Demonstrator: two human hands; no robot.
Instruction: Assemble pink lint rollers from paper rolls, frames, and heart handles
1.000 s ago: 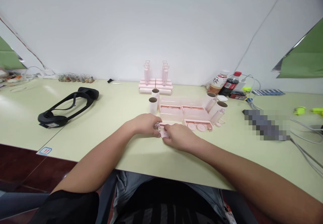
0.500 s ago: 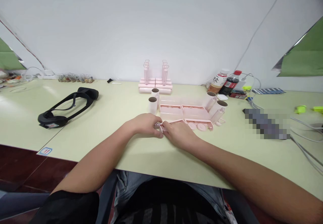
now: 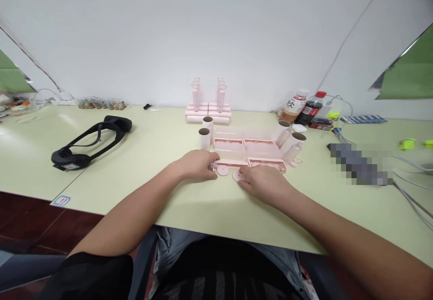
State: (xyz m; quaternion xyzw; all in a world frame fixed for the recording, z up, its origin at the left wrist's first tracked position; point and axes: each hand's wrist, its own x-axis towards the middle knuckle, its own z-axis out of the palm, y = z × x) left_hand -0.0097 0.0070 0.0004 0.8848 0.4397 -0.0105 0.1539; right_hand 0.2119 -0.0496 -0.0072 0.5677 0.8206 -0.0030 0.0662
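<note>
My left hand point(image 3: 198, 163) is closed around a small clear-and-pink plastic piece point(image 3: 213, 166) at the left end of the front pink tray point(image 3: 233, 163). Most of that piece is hidden by the fingers. My right hand point(image 3: 265, 180) has its thumb and fingers on the edge of a pale pink round disc point(image 3: 237, 176) in front of the tray. Another pink disc point(image 3: 222, 170) lies flat between the two hands. Beside my right hand is a second front tray point(image 3: 282, 166), with round pieces partly hidden in it.
White tubes point(image 3: 204, 138) stand left of the trays, and more tubes point(image 3: 297, 142) with pink holders stand right. Pink stands point(image 3: 208, 117) are at the wall. Bottles point(image 3: 311, 108) and cables lie back right, a black headset point(image 3: 93, 144) left.
My right hand has moved right, away from my left hand. Two pink discs now show on the table in front of the left tray. My left hand has stayed nearly still.
</note>
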